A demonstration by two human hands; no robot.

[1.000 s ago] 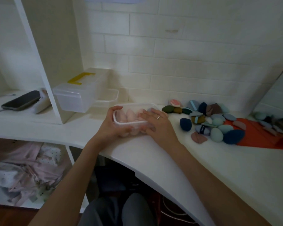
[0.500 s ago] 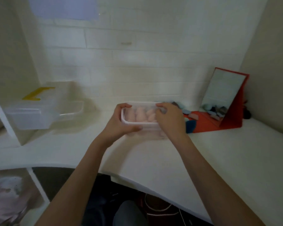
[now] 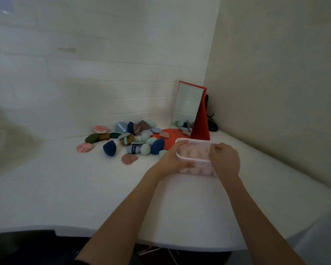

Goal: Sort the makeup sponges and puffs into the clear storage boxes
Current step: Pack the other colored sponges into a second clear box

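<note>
Head view, nearest first: a white counter [image 3: 84, 197] with two bare forearms reaching over it. Left hand [image 3: 173, 159] grips the left end of a clear storage box [image 3: 194, 159], fingers curled over its rim; right hand [image 3: 225, 161] clasps the right end. Pink sponges [image 3: 195, 153] fill the box, which seems lifted just off the counter, though blur makes that uncertain. Beyond lies a loose pile of sponges and puffs [image 3: 134, 140], then a red-framed mirror [image 3: 188, 106] in the corner.
</note>
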